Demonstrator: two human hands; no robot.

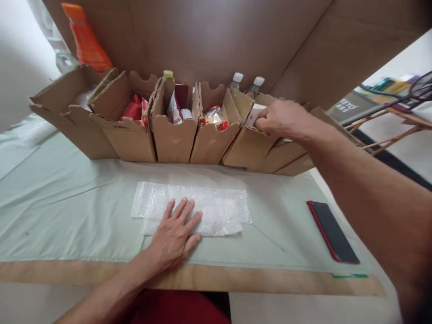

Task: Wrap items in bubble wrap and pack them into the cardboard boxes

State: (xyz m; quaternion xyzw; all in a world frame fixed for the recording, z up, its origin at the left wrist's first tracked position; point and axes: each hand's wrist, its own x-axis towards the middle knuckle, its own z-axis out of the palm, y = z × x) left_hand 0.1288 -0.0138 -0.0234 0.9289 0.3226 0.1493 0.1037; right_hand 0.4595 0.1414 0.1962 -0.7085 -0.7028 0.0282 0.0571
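My left hand (175, 234) lies flat, fingers spread, on a sheet of clear bubble wrap (216, 209) spread on the pale green tablecloth (67, 202). My right hand (281, 119) reaches forward to a row of open cardboard boxes (173, 135) at the back and is closed around a small white box (254, 114) at the rim of the fifth cardboard box (246, 144). Other boxes hold red and white snack packets (135, 108).
A dark phone in a red case (332, 231) lies at the right on the cloth. Behind the boxes stand bottles with white caps (237, 78), a green-capped one (168, 74) and an orange bottle (86, 40). A brown panel rises behind. A wire rack (401, 112) is at far right.
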